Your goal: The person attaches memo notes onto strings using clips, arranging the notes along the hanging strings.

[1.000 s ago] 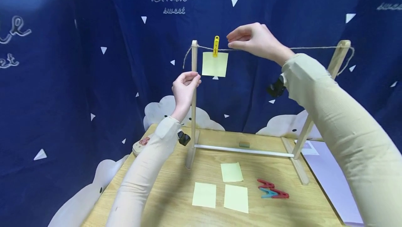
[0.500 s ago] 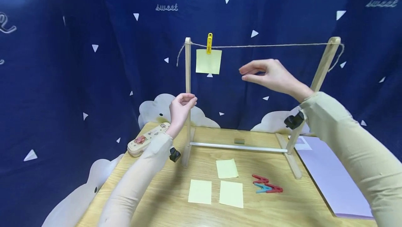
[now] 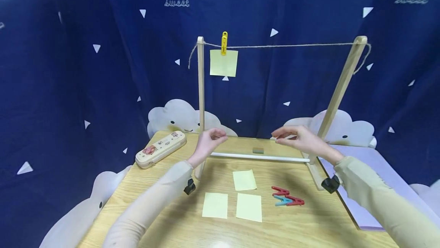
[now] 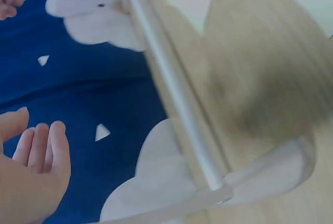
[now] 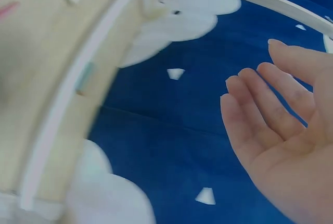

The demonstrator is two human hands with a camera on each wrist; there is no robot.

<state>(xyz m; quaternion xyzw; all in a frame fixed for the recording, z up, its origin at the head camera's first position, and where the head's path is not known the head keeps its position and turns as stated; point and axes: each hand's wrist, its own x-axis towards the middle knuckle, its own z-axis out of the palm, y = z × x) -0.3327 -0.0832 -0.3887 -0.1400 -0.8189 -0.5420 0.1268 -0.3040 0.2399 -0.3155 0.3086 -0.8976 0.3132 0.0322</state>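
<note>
Hands empty above the wooden table (image 3: 309,225), left hand (image 3: 209,143) loosely curled, right hand (image 3: 299,141) relaxed, fingers slack.

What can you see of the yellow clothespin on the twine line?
The yellow clothespin looks like plastic and stands upright, clipped over the twine line near the left wooden post. Its jaws pinch the top edge of a pale yellow square note, which hangs flat below. Neither hand touches it; both are down by the frame's base.
</note>
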